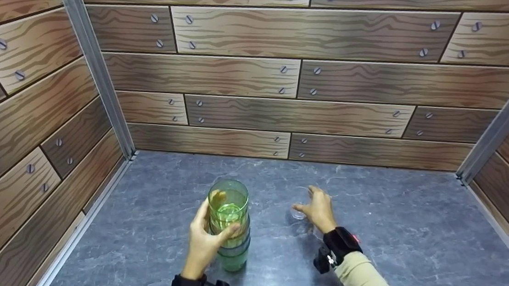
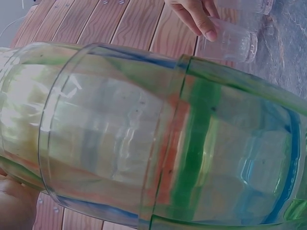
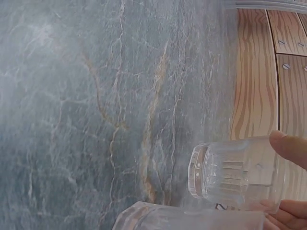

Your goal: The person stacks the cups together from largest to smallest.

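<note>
A tall stack of see-through coloured tumblers (image 1: 233, 257) stands at centre left in the head view, green at its top and bottom, with a blue band between. My left hand (image 1: 202, 240) grips its upper part, thumb at the front and fingers behind. In the left wrist view the nested tumblers (image 2: 110, 129) fill most of the picture. To the right, my right hand (image 1: 321, 211) holds a clear glass (image 3: 235, 172) near its rim, thumb on one side and fingers on the other. Close beside that glass is a second clear glass (image 3: 192, 219).
The grey marbled tabletop (image 1: 163, 190) is bounded by wood-plank-patterned walls (image 1: 242, 77) at the back and both sides. Metal corner posts (image 1: 102, 88) stand where the walls meet.
</note>
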### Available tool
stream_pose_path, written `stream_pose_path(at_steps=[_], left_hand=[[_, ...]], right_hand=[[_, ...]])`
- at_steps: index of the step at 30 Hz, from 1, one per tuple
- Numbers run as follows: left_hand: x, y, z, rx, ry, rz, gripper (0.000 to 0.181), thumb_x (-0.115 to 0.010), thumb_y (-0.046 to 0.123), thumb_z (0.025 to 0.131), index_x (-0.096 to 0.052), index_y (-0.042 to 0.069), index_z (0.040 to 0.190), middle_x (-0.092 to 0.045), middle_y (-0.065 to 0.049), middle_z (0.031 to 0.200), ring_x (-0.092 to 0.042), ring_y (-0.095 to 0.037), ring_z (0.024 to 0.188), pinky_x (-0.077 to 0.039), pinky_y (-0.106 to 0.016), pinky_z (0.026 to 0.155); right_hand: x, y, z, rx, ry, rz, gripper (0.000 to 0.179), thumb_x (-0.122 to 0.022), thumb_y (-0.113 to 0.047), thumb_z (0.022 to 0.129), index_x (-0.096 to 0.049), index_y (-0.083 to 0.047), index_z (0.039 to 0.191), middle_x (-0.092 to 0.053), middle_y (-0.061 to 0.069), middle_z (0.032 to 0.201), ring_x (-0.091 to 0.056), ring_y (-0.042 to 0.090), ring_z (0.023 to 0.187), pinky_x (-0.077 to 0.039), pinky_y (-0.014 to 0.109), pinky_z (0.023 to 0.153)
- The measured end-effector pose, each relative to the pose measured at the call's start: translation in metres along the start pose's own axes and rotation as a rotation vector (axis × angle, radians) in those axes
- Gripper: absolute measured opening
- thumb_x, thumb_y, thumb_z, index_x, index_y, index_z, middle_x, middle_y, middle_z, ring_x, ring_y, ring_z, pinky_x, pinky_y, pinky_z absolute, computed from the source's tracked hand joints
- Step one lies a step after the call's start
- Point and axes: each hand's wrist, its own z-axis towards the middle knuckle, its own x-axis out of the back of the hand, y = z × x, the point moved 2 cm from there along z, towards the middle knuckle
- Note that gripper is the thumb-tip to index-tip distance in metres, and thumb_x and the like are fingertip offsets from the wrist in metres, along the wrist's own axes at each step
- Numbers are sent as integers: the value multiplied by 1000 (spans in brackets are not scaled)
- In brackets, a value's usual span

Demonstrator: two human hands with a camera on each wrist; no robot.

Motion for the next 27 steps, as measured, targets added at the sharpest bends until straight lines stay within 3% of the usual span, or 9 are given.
stream_pose_path(at_steps=[16, 27], left_hand=[[-1, -1, 0, -32, -5, -3, 80, -80, 0, 73, -39, -10, 141, -54, -28, 136, -52, 8, 120, -42, -10, 104], [0, -2, 0, -3, 6, 2, 80, -81, 1, 72, -41, -9, 140, -55, -26, 136, -53, 9, 118, -42, -10, 104]], right_hand=[[6, -8, -4, 32, -6, -12, 74, -87, -14, 66, -53, 16, 125, -60, 34, 123, -58, 46, 116, -46, 51, 105], [8, -12, -7, 16, -35, -33, 76, -87, -16, 67, -53, 12, 128, -60, 32, 126, -57, 46, 118, -46, 51, 106]])
